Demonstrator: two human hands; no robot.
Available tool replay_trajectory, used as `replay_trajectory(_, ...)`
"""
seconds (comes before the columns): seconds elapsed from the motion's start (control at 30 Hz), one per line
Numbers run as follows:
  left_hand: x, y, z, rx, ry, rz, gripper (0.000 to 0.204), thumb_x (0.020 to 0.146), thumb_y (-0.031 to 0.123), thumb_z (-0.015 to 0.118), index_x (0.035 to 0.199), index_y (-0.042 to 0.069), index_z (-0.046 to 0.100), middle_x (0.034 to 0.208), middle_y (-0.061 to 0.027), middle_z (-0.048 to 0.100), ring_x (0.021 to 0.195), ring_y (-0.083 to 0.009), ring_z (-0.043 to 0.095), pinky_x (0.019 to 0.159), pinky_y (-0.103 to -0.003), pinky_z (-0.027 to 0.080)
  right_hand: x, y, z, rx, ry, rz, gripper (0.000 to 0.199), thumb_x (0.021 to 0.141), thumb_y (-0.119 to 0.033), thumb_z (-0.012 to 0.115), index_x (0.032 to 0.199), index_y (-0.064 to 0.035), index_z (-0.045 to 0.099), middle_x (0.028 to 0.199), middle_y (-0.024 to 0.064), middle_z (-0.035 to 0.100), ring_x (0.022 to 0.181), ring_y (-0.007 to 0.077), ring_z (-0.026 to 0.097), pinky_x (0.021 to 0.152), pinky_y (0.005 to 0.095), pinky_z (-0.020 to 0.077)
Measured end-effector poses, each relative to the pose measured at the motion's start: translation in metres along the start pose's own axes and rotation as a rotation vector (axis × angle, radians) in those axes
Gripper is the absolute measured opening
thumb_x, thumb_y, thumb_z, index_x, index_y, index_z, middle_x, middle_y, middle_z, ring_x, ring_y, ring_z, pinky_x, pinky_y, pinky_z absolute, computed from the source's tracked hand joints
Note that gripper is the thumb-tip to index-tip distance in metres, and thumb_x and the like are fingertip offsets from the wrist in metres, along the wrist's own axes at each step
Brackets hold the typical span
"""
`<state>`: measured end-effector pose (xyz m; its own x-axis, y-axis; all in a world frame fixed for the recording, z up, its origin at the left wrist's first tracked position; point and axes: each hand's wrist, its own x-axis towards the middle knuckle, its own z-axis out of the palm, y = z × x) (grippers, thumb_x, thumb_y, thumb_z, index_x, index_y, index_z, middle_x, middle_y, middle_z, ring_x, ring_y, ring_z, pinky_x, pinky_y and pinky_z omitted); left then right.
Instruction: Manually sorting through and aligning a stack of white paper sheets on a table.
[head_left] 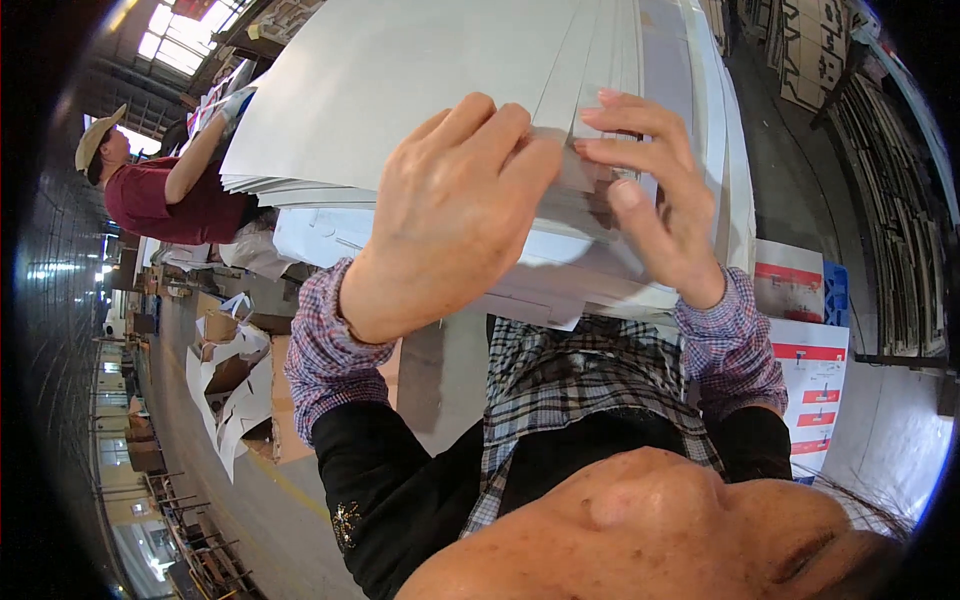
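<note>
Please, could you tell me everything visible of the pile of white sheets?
The pile of white sheets lies in front of the person, running out of view at top. The large sheets look smooth, like paper or thin card, with edges staggered at the left corner and fanned toward the right. The left hand and right hand appear to touch its near part.

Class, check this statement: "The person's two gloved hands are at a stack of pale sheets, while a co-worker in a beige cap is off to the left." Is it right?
Not quite: the left hand and right hand are bare, not gloved, as the head view shows. They are at a stack of pale sheets, and a co-worker in a beige cap is off to the left.
</note>
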<state>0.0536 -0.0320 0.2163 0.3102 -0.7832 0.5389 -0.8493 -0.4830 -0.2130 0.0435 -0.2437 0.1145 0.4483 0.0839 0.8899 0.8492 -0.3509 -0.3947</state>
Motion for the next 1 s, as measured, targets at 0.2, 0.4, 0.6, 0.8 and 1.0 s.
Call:
replay_trajectory(0.2, 0.006, 0.003, -0.008, -0.154, -0.062, -0.026, 0.027, 0.077, 0.010, 0.080, 0.100, 0.002, 0.068, 0.097, -0.0093, 0.065, 0.084, -0.0280, 0.062, 0.072, -0.040, 0.051, 0.000, -0.001, -0.001, 0.094, -0.021, 0.060, 0.032, 0.086, -0.006, 0.075, 0.117, -0.0056, 0.072, 0.129, 0.0128, 0.066, 0.130, 0.0340, 0.054, 0.108, 0.0458, 0.0448)
replay_trajectory(0.4, 0.010, 0.003, -0.008, -0.084, -0.047, 0.018, 0.032, 0.077, 0.011, 0.080, 0.105, 0.003, 0.069, 0.095, -0.0073, 0.063, 0.083, -0.0276, 0.060, 0.072, -0.039, 0.050, -0.002, 0.001, 0.002, 0.094, -0.010, 0.043, 0.032, 0.088, -0.009, 0.078, 0.118, -0.0055, 0.070, 0.131, 0.0137, 0.064, 0.130, 0.0339, 0.055, 0.108, 0.0465, 0.0454)
replay_trajectory(0.6, 0.010, 0.004, -0.008, -0.074, -0.045, 0.016, 0.027, 0.081, 0.008, 0.077, 0.106, 0.004, 0.069, 0.091, -0.0075, 0.063, 0.079, -0.0270, 0.061, 0.069, -0.037, 0.050, -0.002, -0.010, 0.004, 0.110, 0.071, 0.173, 0.038, 0.087, -0.011, 0.079, 0.123, -0.0054, 0.066, 0.137, 0.0156, 0.059, 0.131, 0.0345, 0.055, 0.106, 0.0445, 0.0482)
replay_trajectory(0.8, 0.023, 0.007, 0.003, 0.171, 0.107, 0.095, 0.022, 0.073, 0.005, 0.075, 0.091, 0.004, 0.062, 0.082, -0.0063, 0.057, 0.074, -0.0247, 0.057, 0.065, -0.037, 0.049, 0.000, -0.004, 0.003, -0.119, -0.024, -0.065, 0.034, 0.083, -0.015, 0.083, 0.113, -0.0014, 0.072, 0.130, 0.0160, 0.061, 0.127, 0.0365, 0.057, 0.106, 0.0501, 0.0446)
replay_trajectory(1.0, 0.023, 0.011, 0.020, 0.079, 0.153, 0.097, 0.023, 0.068, 0.008, 0.070, 0.087, 0.005, 0.060, 0.079, -0.0059, 0.054, 0.072, -0.0247, 0.055, 0.065, -0.036, 0.047, -0.001, 0.001, 0.008, -0.199, 0.038, -0.104, 0.029, 0.081, -0.019, 0.084, 0.101, 0.0000, 0.075, 0.126, 0.0154, 0.063, 0.123, 0.0376, 0.059, 0.103, 0.0504, 0.0448)
